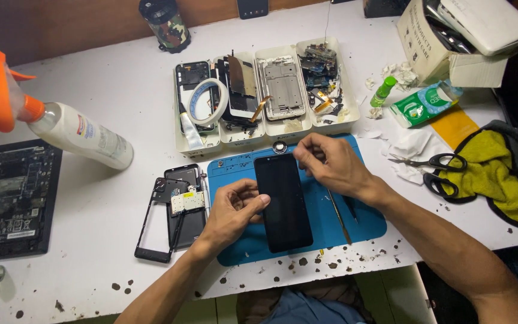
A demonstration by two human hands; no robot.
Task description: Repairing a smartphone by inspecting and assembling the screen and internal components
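A black phone screen (283, 201) lies flat on the blue work mat (364, 219), which sits at the near edge of the white bench (109, 90). The screen's long axis runs from the near edge toward the far edge, tilted slightly so its far end leans left; the dark glass faces up.

The left hand (232, 210) rests on the mat against the screen's left long edge, thumb laid on the glass, fingers curled but closed on nothing. The right hand (331, 163) pinches the screen's far right corner between thumb and fingertips.

Open room is scarce. Just beyond the screen's far end stand the four white parts trays (265, 129), close to the mat's far edge. To the left, touching the mat's left edge, lie a black phone frame (151, 225) and a phone back with a small board (186, 201). To the right of the screen, thin metal tools (338, 216) lie on the mat. Bare mat shows only at its near right corner. Scissors (430, 163) and a yellow cloth (496, 174) sit toward the bench's right edge, a spray bottle (61, 129) toward the left.
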